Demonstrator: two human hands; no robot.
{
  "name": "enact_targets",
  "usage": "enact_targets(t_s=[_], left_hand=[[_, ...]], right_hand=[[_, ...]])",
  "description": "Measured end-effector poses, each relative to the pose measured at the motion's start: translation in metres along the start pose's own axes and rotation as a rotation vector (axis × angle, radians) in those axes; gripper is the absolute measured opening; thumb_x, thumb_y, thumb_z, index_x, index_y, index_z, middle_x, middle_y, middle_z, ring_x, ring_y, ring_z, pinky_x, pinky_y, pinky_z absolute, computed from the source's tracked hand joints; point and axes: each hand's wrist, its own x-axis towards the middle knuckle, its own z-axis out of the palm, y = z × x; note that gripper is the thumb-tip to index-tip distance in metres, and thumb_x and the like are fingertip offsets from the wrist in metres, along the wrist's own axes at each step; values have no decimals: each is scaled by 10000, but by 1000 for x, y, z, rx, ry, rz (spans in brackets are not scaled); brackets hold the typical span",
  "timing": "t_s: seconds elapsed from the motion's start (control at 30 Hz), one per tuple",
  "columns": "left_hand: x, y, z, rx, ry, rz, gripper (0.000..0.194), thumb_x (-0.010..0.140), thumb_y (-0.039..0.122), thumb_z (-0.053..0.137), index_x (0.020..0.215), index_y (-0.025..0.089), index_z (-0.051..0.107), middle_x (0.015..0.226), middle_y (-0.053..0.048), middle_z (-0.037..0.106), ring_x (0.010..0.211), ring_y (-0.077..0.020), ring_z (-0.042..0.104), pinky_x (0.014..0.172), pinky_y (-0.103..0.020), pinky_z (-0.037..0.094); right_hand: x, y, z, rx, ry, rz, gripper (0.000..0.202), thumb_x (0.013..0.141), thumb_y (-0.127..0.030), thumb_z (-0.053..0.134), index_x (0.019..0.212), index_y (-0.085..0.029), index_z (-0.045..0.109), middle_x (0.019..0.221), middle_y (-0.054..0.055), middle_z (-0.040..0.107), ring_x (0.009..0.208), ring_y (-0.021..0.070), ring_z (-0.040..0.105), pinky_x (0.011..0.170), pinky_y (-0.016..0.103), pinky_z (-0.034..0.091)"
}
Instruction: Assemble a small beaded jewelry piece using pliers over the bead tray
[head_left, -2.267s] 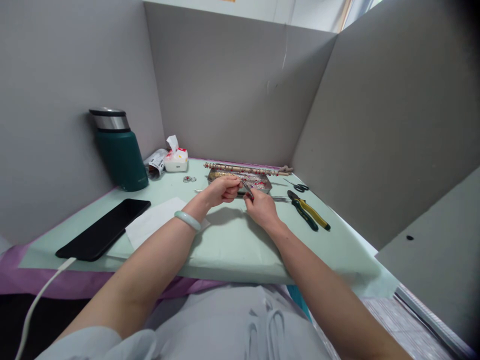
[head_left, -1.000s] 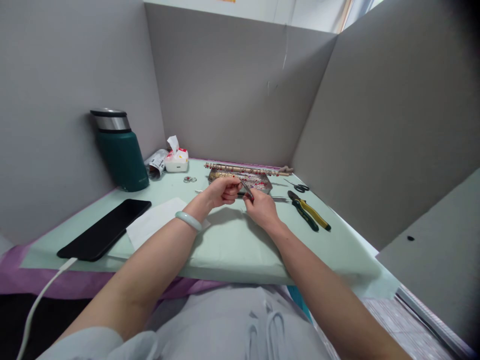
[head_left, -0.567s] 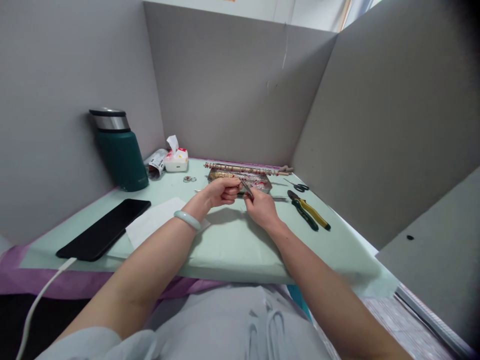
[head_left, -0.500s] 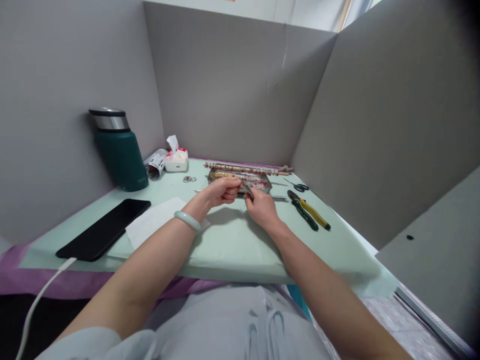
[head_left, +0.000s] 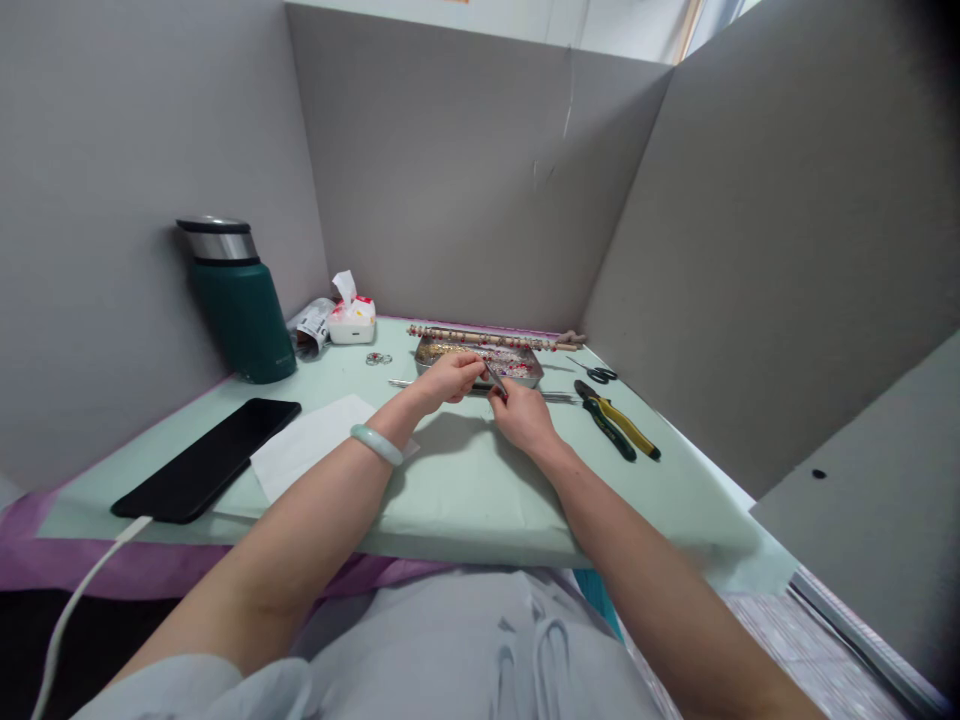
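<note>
Over the middle of the table, my left hand is closed in a pinch, and what lies between its fingertips is too small to make out. My right hand grips a pair of tweezers, whose tips point up and left to the left fingertips. Just behind both hands stands a metal tray with golden bits, clear beads and red beads in it. A stick strung with red beads lies along the tray's far side. Thin metal rods lie on the table behind the hands.
Yellow-green pliers and black scissors lie at the right. On the left are a black phone with a white cable, a white paper sheet, a green bottle, a tissue pack and small rings. Grey partitions surround the table.
My left hand has shifted slightly to the right, with its fingertips closer to the tweezers' tips. My right hand stays nearly in place.
</note>
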Motion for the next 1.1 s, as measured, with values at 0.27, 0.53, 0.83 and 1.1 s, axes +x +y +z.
enact_targets(t_s=[0.27, 0.53, 0.83, 1.1], left_hand=[[6, -6, 3, 338, 138, 135, 147, 774, 222, 442, 689, 156, 542, 503, 51, 390, 460, -78, 331, 447, -203, 246], [1, -1, 5, 103, 51, 21, 88, 805, 201, 453, 735, 171, 498, 463, 74, 328, 370, -53, 273, 368, -181, 202], [1, -4, 0, -49, 8, 84, 101, 839, 208, 466, 750, 166, 484, 449, 76, 339, 369, -44, 271, 364, -168, 256], [-1, 0, 1, -45, 15, 53, 125, 814, 196, 507, 701, 158, 468, 476, 58, 404, 381, -35, 313, 369, -163, 269]], right_hand=[[3, 2, 3, 80, -16, 20, 284, 862, -341, 402, 929, -188, 632, 777, 64, 662, 699, 196, 586, 625, 265, 366], [1, 1, 0, 80, -7, 38, 263, 847, -349, 424, 914, -192, 623, 770, 56, 656, 708, 191, 583, 634, 264, 367], [0, 0, 0, 99, -4, 39, 249, 839, -349, 434, 901, -202, 626, 745, 42, 650, 690, 184, 578, 619, 259, 365], [0, -1, -1, 69, -21, 54, 289, 856, -347, 409, 937, -191, 639, 769, 63, 661, 715, 194, 589, 631, 261, 370]])
